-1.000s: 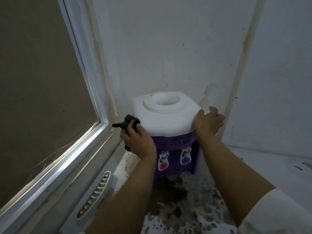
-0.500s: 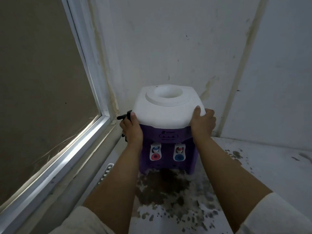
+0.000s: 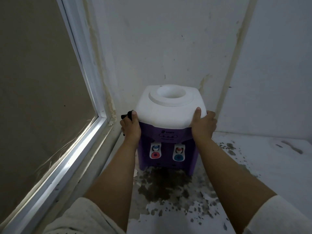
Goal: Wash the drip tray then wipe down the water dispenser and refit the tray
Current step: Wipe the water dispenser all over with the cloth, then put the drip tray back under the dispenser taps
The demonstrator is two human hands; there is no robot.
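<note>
both hands clasp the dispenser at its white top: the left hand curls round the left edge with a dark cloth pinched behind it, and the right hand grips the right corner, thumb on top. the dispenser stands in the corner by the window, on a stained surface. no tray shows under the taps. likely the wiping step, with the unit being steadied or shifted; next calls for freeing the cloth hand to wipe the sides.
</note>
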